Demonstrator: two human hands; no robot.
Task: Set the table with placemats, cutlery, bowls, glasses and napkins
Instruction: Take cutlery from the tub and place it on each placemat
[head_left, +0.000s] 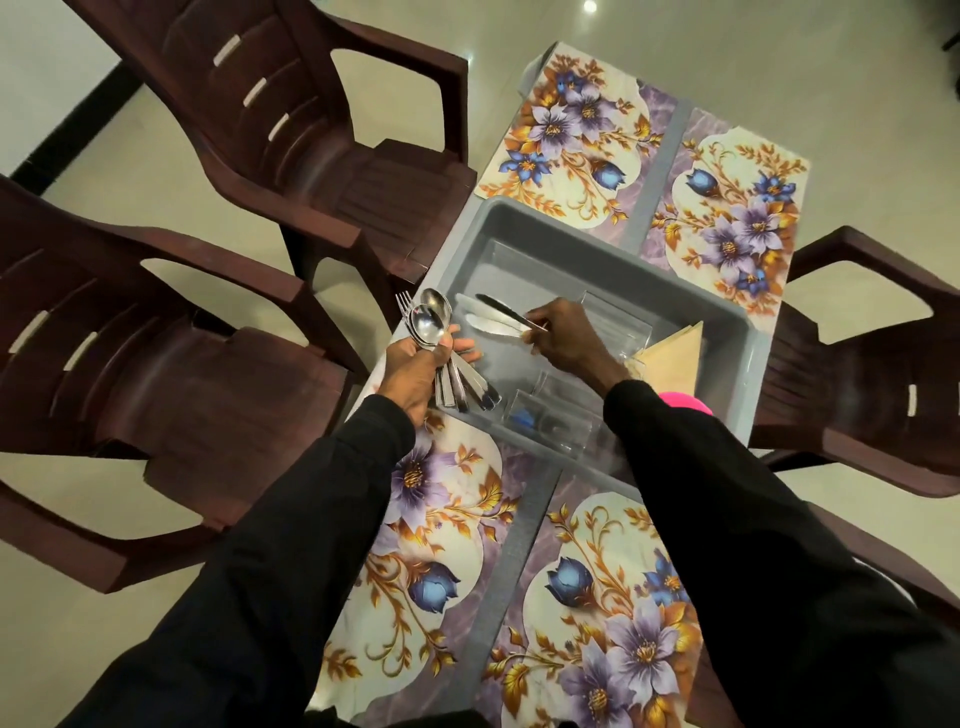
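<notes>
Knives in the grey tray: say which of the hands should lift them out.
Right. The right hand pinches the knives in the grey tray; the left hand is full, gripping a bundle of spoons and forks.

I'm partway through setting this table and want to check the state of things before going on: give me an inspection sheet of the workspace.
Surface: grey table, four floral placemats laid.
Job's things: grey tray mid-table holds knives, clear glasses, folded napkins; bowls not seen.
Clutter: pink object beside the right sleeve, unidentifiable.
Grips: left hand holds spoons and forks; right hand pinches one knife in the tray.
Cables: nothing seen.
Surroundings: brown plastic chairs around the table, glossy tiled floor.
</notes>
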